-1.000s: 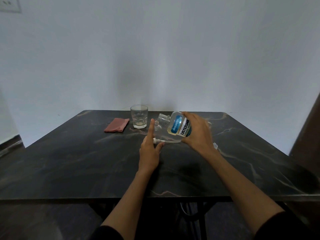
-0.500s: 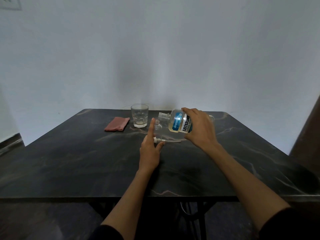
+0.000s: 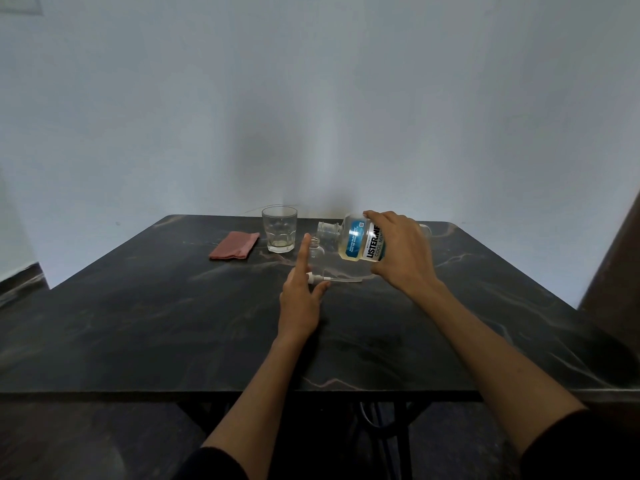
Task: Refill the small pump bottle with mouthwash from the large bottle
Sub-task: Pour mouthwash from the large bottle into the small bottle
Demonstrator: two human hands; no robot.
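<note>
Right hand (image 3: 401,252) fingers wrap tilted large bottle (image 3: 358,242); left hand (image 3: 300,301) pinches pump (image 3: 314,278), index beside small bottle (image 3: 318,252).

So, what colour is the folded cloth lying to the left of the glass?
Plain dusty pink, with no pattern visible. The cloth shows best in the head view.

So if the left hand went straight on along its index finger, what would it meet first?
Probably nothing: the left hand points between the glass and the small bottle, toward the wall. The small bottle stands right beside the fingertip, so a graze is possible; depth unclear.
</note>
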